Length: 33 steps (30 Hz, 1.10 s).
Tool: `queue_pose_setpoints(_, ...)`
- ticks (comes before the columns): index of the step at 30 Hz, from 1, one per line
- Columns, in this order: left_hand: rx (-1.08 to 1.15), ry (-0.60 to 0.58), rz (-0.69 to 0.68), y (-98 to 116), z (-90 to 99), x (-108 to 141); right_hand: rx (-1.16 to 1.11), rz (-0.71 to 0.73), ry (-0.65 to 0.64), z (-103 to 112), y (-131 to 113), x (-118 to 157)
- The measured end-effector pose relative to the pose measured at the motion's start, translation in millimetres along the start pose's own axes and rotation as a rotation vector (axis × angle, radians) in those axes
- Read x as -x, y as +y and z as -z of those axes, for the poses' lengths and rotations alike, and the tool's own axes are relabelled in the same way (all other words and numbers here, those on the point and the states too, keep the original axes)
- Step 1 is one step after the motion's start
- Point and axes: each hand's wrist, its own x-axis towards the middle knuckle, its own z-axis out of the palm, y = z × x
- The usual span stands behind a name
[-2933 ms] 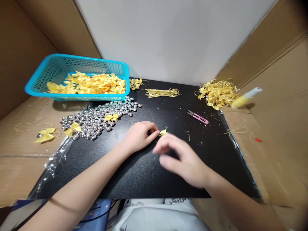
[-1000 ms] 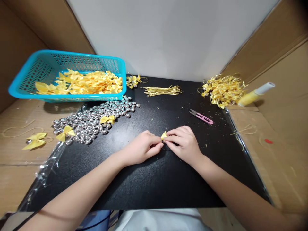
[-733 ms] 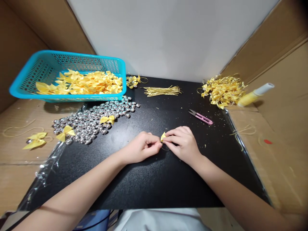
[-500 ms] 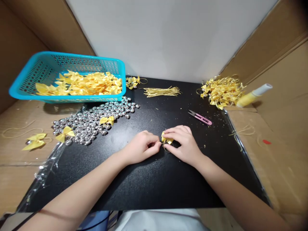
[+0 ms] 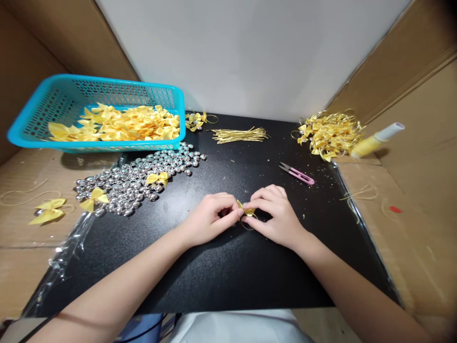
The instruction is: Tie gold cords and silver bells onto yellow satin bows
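Both hands meet over the black table top (image 5: 214, 271), around a small yellow bow (image 5: 249, 211) with a thin gold cord loop (image 5: 247, 226) hanging on its near side. My left hand (image 5: 213, 216) pinches the bow's left side between thumb and forefinger. From the right, my right hand (image 5: 276, 214) grips the bow and cord with its fingertips. The fingers cover part of the bow.
A blue basket (image 5: 180, 114) of yellow bows stands at the back left, silver beads (image 5: 132, 183) before it. Gold cords (image 5: 238, 135) lie at the back. Pink snips (image 5: 297, 173), a pile of finished-looking bows (image 5: 330, 136) and a yellow roll (image 5: 369, 145) are on the right.
My left hand has moved slightly right, onto the bow's left edge. The bow is turned a little and more covered by fingers. The view has shifted slightly.
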Motion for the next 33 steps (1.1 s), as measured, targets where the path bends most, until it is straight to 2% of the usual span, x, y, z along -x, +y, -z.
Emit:
queue_pose_setpoints(5, 0.031, 0.017, -0.087, 2.6, -6.6, -0.7, -0.081, -0.008, -0.047, -0.7, -5.2, -0.3)
queue_pose_setpoints(12, 0.083, 0.082, -0.051, 6.9, -8.8, 0.1, -0.213, -0.044, -0.035, -2.9, -5.5, -1.1)
queue_pose_setpoints(17, 0.306, 0.093, -0.019, 2.9, -12.1, -0.5, -0.305, -0.083, -0.014, -3.5, -4.3, -2.4)
queue_pose_setpoints(20, 0.458, 0.118, 0.072, 0.5, -15.9, -1.9, -0.327, -0.109, 0.035, -3.4, -2.6, -3.3)
queue_pose_setpoints(25, 0.448, 0.057, 0.197, 1.7, -17.7, -3.2, -0.334, -0.065, 0.078, -1.5, 0.5, -4.7)
queue_pose_setpoints(30, 0.508, -0.026, 0.202, 2.8, -13.2, -3.0, -0.352, -0.002, 0.107, 1.7, 2.4, -4.6)
queue_pose_setpoints(33, 0.422, -0.012, 0.162, 2.8, -11.7, -3.0, -0.356, 0.02, 0.103, 4.4, 2.4, -4.9)
